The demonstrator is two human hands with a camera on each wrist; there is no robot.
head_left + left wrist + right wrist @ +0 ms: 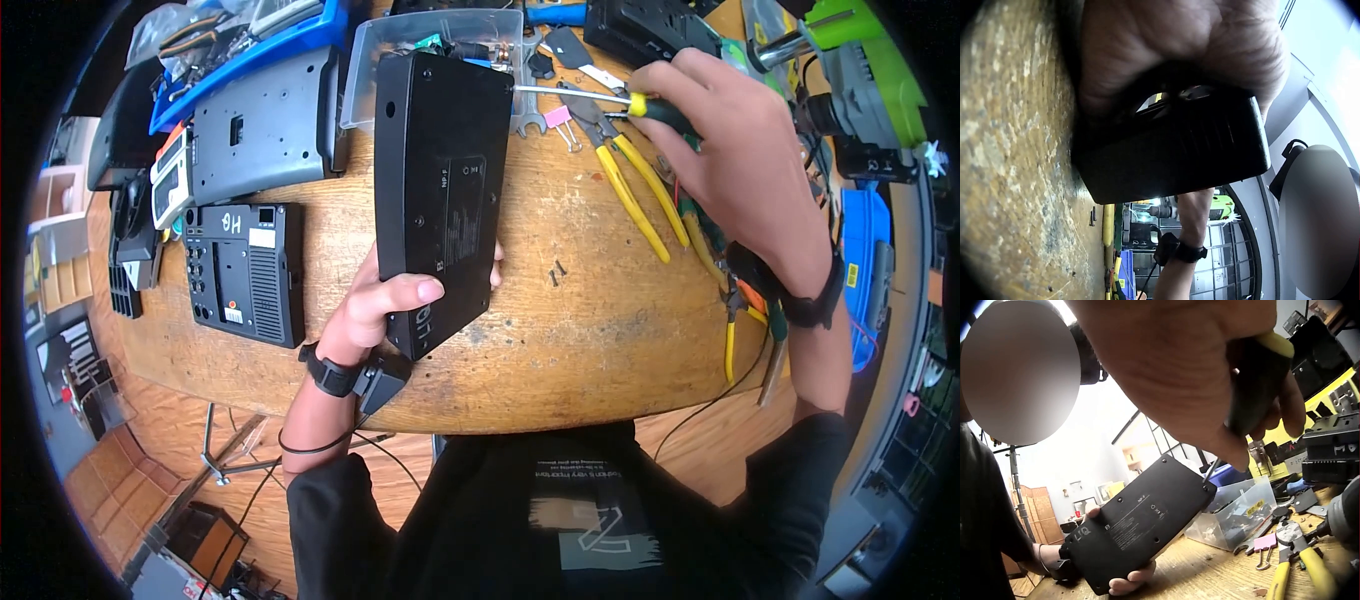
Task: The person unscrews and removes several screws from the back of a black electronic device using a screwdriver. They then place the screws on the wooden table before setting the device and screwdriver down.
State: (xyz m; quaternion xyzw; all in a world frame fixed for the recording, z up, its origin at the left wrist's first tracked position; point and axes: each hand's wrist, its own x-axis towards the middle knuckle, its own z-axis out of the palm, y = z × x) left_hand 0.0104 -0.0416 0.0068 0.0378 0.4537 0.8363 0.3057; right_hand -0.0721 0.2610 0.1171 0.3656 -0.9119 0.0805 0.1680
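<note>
My left hand [385, 305] grips the lower end of a black flat device [445, 190], its thumb across the face and fingertips showing at the far side. The device stands tilted on the table, with a printed label, several screws and "HQ" written near the bottom. In my right hand [715, 130] is a screwdriver with a black and yellow handle [655, 108]. Its shaft [570, 92] runs left, and the tip meets the device's upper right corner, as the right wrist view shows too. From the left wrist, the device's dark end [1172, 156] fills the middle.
Behind the device stands a clear plastic bin [365, 70] of small parts. Yellow-handled pliers [635, 190], a pink binder clip [560, 125] and a wrench [530, 115] lie to the right. Two small screws [557, 273] lie mid-table. Another black device [245, 270] lies at left.
</note>
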